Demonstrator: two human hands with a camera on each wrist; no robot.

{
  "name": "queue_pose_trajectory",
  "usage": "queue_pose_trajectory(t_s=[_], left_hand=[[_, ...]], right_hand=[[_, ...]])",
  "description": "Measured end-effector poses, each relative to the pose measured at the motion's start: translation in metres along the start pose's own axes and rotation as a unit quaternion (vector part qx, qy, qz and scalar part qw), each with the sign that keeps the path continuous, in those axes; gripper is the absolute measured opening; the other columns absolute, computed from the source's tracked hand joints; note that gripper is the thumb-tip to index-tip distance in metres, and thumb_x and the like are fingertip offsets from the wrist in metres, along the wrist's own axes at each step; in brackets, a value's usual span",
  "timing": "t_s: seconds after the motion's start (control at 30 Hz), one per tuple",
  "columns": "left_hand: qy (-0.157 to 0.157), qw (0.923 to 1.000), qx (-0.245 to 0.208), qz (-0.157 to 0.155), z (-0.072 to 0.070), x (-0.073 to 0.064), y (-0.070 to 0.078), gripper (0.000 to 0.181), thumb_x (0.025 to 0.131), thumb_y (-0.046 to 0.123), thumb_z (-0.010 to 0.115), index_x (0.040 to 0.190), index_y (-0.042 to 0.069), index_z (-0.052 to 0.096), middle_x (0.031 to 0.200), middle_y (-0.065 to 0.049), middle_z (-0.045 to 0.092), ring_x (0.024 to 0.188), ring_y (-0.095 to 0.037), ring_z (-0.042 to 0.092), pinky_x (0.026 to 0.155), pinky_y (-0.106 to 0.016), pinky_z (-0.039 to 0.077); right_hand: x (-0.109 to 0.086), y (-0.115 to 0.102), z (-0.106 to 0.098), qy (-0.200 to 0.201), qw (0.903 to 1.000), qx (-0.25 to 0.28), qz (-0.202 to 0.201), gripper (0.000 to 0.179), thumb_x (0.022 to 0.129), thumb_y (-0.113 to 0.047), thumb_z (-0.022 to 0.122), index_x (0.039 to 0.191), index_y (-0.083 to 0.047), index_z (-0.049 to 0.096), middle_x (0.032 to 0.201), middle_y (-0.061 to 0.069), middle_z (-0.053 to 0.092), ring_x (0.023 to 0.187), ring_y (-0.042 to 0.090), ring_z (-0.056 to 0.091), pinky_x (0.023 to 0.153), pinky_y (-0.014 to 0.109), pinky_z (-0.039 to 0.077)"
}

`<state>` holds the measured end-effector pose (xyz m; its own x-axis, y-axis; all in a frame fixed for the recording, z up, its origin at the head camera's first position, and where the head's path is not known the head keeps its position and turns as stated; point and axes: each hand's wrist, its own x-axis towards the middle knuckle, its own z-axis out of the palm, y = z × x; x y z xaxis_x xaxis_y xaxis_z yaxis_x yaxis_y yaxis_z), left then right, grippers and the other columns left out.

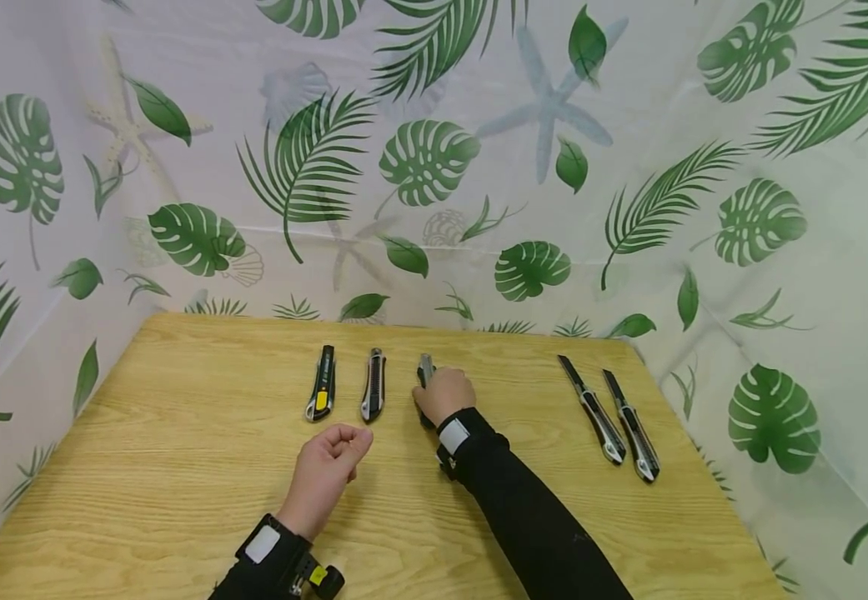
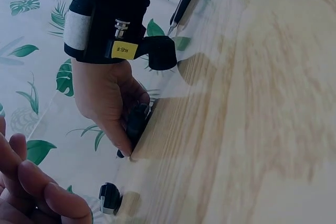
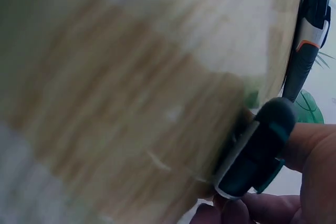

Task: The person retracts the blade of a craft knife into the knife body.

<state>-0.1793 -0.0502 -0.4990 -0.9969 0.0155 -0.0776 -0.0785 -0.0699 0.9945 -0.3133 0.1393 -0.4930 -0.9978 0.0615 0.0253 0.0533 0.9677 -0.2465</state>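
My right hand grips a black and grey utility knife near the middle of the table; part of its handle lies under the fingers. The right wrist view shows that knife close up, with fingers and thumb on either side. My left hand hovers nearer the front, fingers loosely curled, holding nothing. Just beyond it lie a silver and black utility knife and a black one with a yellow slider. In the left wrist view, the left fingers show at the lower left.
On the right side of the wooden table, two utility knives lie slanted and side by side, blades out. A leaf-patterned cloth hangs behind the table's back edge and along both sides.
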Motion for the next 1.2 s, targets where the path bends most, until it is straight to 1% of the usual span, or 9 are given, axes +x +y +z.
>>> queue_pose_trajectory(t_s=[0.27,0.33,0.4,0.5,0.6,0.73,0.87,0.97,1.2], left_hand=[[-0.003,1.0,0.004,-0.007,0.0,-0.001,0.001,0.034,0.095,0.041,0.072,0.1,0.007,0.069,0.059,0.002,0.042,0.055,-0.015,0.041,0.053,-0.026,0.033],[-0.004,1.0,0.003,-0.003,0.001,-0.001,0.001,0.031,0.096,0.038,0.072,0.1,0.007,0.068,0.059,0.002,0.041,0.055,-0.015,0.041,0.053,-0.026,0.033],[-0.002,1.0,0.002,0.001,0.001,-0.001,0.001,0.03,0.096,0.037,0.071,0.101,0.007,0.068,0.06,0.002,0.04,0.056,-0.015,0.042,0.053,-0.026,0.033],[0.003,1.0,0.002,-0.001,0.001,-0.002,0.001,0.03,0.097,0.036,0.071,0.101,0.007,0.068,0.06,0.002,0.041,0.056,-0.015,0.043,0.053,-0.026,0.033],[0.009,0.9999,0.001,-0.006,0.001,-0.003,0.002,0.027,0.098,0.033,0.071,0.101,0.006,0.067,0.061,0.002,0.042,0.056,-0.016,0.042,0.052,-0.025,0.033],[0.009,0.9999,-0.004,-0.006,0.001,-0.003,0.002,0.019,0.1,0.024,0.068,0.1,0.005,0.067,0.06,0.001,0.042,0.055,-0.015,0.041,0.051,-0.025,0.032],[0.002,1.0,0.003,-0.001,0.0,-0.001,0.002,0.025,0.098,0.031,0.07,0.101,0.006,0.068,0.06,0.002,0.042,0.055,-0.015,0.041,0.052,-0.026,0.033],[-0.005,0.9999,0.012,0.005,-0.001,-0.001,0.003,0.031,0.096,0.037,0.072,0.101,0.006,0.069,0.06,0.002,0.042,0.055,-0.015,0.042,0.053,-0.026,0.034],[-0.007,0.9999,0.01,-0.002,-0.001,-0.001,0.003,0.03,0.097,0.034,0.071,0.1,0.004,0.068,0.06,0.002,0.042,0.055,-0.014,0.042,0.053,-0.026,0.034]], right_hand=[[-0.002,0.012,-0.011,-0.049,0.9985,0.013,-0.021,0.059,0.098,-0.052,0.062,0.059,-0.008,0.062,0.056,0.009,0.056,0.047,0.023,0.054,0.045,0.032,0.037],[-0.002,0.027,-0.021,-0.047,0.9985,0.023,-0.019,0.062,0.099,-0.056,0.058,0.075,0.0,0.072,0.073,0.016,0.066,0.06,0.029,0.062,0.052,0.035,0.044],[0.0,0.048,-0.033,-0.036,0.9988,0.031,-0.01,0.065,0.1,-0.055,0.056,0.1,0.008,0.073,0.098,0.026,0.068,0.08,0.038,0.066,0.065,0.042,0.052],[0.008,0.09,-0.051,-0.019,0.9993,0.027,0.014,0.068,0.102,-0.049,0.055,0.131,0.012,0.058,0.128,0.036,0.055,0.108,0.049,0.058,0.088,0.056,0.05],[0.016,0.135,-0.066,-0.01,0.9983,0.009,0.057,0.067,0.103,-0.04,0.055,0.137,0.017,0.048,0.135,0.042,0.044,0.119,0.058,0.048,0.096,0.064,0.043],[0.018,0.184,-0.08,-0.003,0.9937,-0.006,0.112,0.062,0.103,-0.031,0.052,0.137,0.02,0.044,0.133,0.046,0.039,0.119,0.064,0.04,0.093,0.068,0.041],[0.014,0.215,-0.08,-0.012,0.9906,-0.01,0.136,0.055,0.102,-0.028,0.051,0.126,0.021,0.053,0.125,0.046,0.044,0.111,0.063,0.045,0.087,0.067,0.043],[0.01,0.227,-0.074,-0.022,0.9898,-0.023,0.139,0.047,0.101,-0.024,0.048,0.115,0.019,0.061,0.12,0.046,0.049,0.109,0.061,0.048,0.087,0.066,0.044],[0.007,0.237,-0.065,-0.03,0.9885,-0.035,0.144,0.037,0.102,-0.016,0.047,0.103,0.016,0.067,0.109,0.044,0.059,0.102,0.06,0.055,0.079,0.065,0.049]])
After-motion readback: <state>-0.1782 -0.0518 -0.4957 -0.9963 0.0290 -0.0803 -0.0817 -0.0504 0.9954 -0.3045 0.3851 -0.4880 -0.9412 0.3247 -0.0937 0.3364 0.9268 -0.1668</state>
